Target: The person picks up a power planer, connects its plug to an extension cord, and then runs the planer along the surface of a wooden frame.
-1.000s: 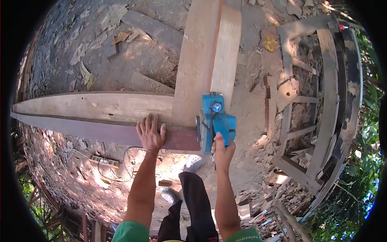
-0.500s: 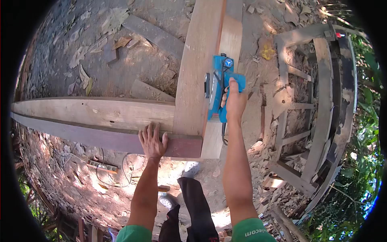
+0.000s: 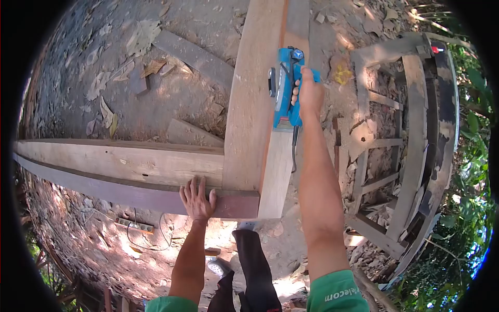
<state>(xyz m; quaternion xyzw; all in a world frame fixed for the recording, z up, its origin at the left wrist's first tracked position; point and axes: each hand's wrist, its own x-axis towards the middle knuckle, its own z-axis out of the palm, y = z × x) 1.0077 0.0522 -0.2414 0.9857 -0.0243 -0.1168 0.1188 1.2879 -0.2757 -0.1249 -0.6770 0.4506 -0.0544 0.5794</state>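
My right hand [image 3: 310, 93] is wrapped round the handle of a blue electric hand planer [image 3: 284, 88]. The planer rests on a pale timber beam [image 3: 276, 174] that runs away from me, and its cord trails back beside my forearm. To the left of this beam, a wide brown plank [image 3: 252, 99] lies along it. My left hand [image 3: 197, 200] is spread flat, fingers apart, over the top edge of a dark reddish board [image 3: 236, 204]. Behind that board lies a lighter plank [image 3: 122, 161] stretching left.
A wooden frame with slats [image 3: 382, 140] stands on the right, near green foliage. On the ground at lower left lies a power strip [image 3: 134, 224] with a cable. Offcut boards [image 3: 195, 56] and dry leaves [image 3: 107, 115] are scattered on the dirt. My feet are below the boards.
My right hand has pushed the planer forward along the pale beam, away from me. More planed surface shows behind it. My left hand stays on the reddish board.
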